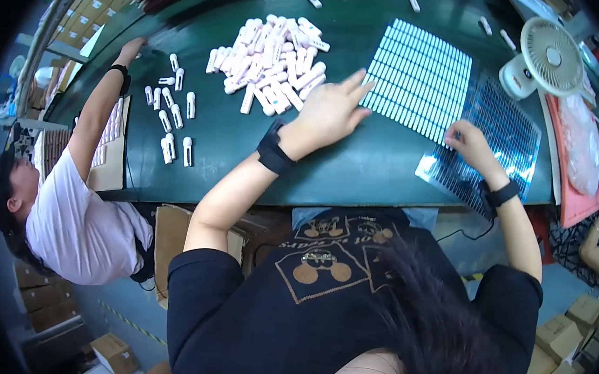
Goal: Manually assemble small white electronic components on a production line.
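My left hand (330, 113) is over the green table with its fingers spread, fingertips at the left edge of a sheet of narrow white labels (420, 80). Nothing shows in its grip. At the sheet's lower right corner, my right hand (470, 145) has thumb and fingers pinched together. What lies between those fingertips is too small to make out. Under that hand and to its right are shiny, clear, striped sheets (511, 130). A heap of small white-and-pink handheld devices (270, 62) lies just beyond my left hand.
Several devices (171, 114) are scattered left of the heap, where a co-worker's hand (133, 49) reaches in. A white fan (550, 55) stands at the right. Beside it is a red tray (570, 166) with a plastic bag. More single devices (314, 0) lie along the far side.
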Demonstrator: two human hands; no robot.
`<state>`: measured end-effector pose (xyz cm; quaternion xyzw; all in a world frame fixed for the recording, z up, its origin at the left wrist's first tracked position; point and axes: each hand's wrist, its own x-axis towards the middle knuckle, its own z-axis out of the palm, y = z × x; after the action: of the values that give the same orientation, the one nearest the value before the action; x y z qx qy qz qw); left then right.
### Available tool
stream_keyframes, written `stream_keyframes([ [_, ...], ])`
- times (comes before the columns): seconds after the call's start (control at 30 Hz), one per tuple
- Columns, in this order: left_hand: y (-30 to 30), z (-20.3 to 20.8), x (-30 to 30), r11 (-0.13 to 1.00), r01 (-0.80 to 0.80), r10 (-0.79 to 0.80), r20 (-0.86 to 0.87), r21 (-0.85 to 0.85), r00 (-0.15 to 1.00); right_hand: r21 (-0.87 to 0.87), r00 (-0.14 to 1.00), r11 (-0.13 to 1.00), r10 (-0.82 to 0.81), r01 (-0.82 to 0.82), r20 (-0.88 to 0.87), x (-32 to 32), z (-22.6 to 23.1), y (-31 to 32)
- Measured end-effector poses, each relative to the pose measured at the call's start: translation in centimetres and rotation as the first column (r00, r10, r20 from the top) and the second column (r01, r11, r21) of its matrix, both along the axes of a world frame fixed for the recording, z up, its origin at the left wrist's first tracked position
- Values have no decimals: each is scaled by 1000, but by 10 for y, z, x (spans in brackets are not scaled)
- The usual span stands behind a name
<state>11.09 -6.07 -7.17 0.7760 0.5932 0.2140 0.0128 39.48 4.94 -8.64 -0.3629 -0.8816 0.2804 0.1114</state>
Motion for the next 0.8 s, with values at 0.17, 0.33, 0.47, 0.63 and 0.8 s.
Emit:
stream_keyframes([
  [0.17, 93, 61, -68, 976, -219, 218, 97, -3, 971, 273, 984, 962, 60, -13, -166, -34, 86, 14],
  [0.33, 208, 42, -139, 848, -363, 344, -122, -387, 931, 351, 902, 933, 215, -77, -374, -39, 203, 13],
  [0.47, 286, -41, -187, 752, -462, 406, -222, -470, 886, 95, 765, 987, -40, 131, -643, -8, 222, 10],
  [0.63, 311, -138, -305, 840, -500, 527, 98, -210, 844, -423, 833, 895, -120, -144, -539, -13, 157, 71],
  [0.8, 352, -28, -130, 824, -279, 287, -61, -493, 956, -594, 974, 798, -202, 103, -103, -31, 21, 127],
])
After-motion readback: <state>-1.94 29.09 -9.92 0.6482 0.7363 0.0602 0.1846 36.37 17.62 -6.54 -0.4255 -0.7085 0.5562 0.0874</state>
